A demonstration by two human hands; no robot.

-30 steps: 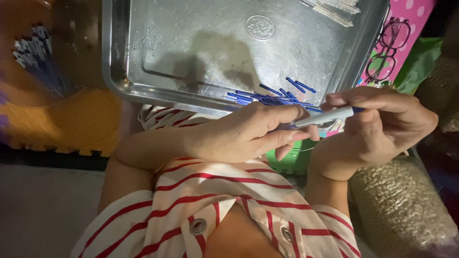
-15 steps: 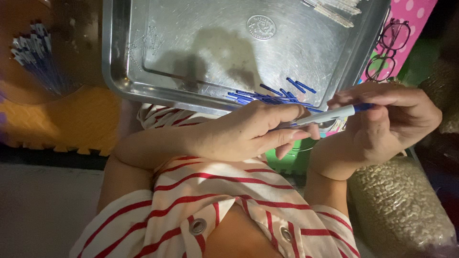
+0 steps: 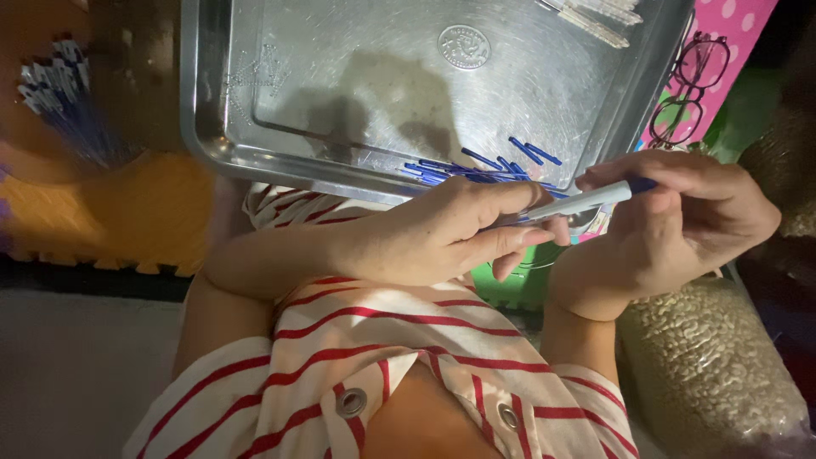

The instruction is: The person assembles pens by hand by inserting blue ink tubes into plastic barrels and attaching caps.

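My left hand (image 3: 450, 229) grips the barrel of a white pen (image 3: 574, 204) and several thin blue refills that stick out past its fingers. My right hand (image 3: 680, 221) pinches the pen's blue end (image 3: 639, 184) between thumb and fingers. Both hands meet just below the near rim of a large steel tray (image 3: 255, 153). A small heap of blue pen refills (image 3: 476, 166) lies in the tray's near right corner, right above my left hand.
A bundle of blue-tipped pens (image 3: 59, 93) stands at the far left on an orange foam mat (image 3: 127, 221). White pen barrels (image 3: 595, 17) lie in the tray's far right corner. Eyeglasses (image 3: 693, 81) rest on a pink dotted sheet. A clear bag of pale pieces (image 3: 705, 357) sits at lower right.
My right hand has slid slightly right along the pen, and its fingers now close on the blue end. My left hand has stayed in place.
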